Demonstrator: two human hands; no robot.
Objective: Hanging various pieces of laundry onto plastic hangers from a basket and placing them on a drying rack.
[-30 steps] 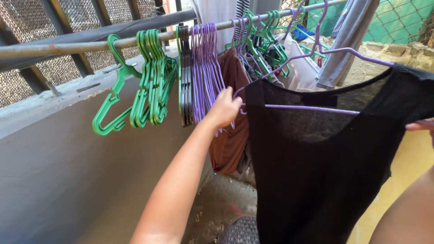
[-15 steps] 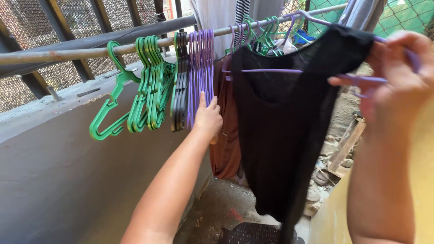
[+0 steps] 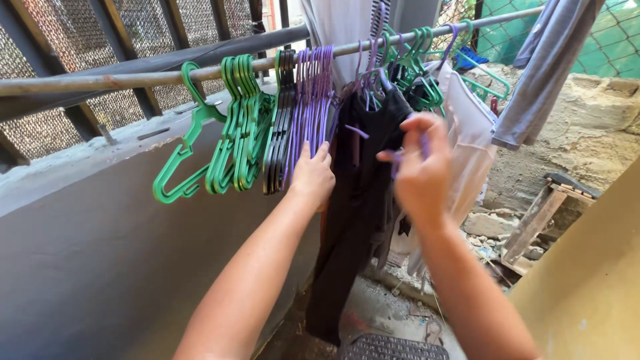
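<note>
A black top (image 3: 353, 200) on a purple hanger hangs from the metal rail (image 3: 133, 75), edge-on between the bunch of empty purple hangers (image 3: 310, 100) and the other hung clothes. My left hand (image 3: 312, 175) presses flat against the empty purple hangers, fingers together, holding them to the left. My right hand (image 3: 419, 167) is blurred, at the right end of the black top's purple hanger, with fingers pinched on it.
Empty green hangers (image 3: 230, 127) and black hangers (image 3: 279, 120) hang further left on the rail. White (image 3: 467, 133) and grey clothes (image 3: 547, 67) hang to the right. A grey concrete wall (image 3: 100, 253) runs below the rail; rubble and a wooden frame (image 3: 533, 220) lie beyond.
The black top swung from face-on to edge-on and now hangs on the rail beside the purple hangers. My right hand came in from the right; my left hand stayed on the purple hangers.
</note>
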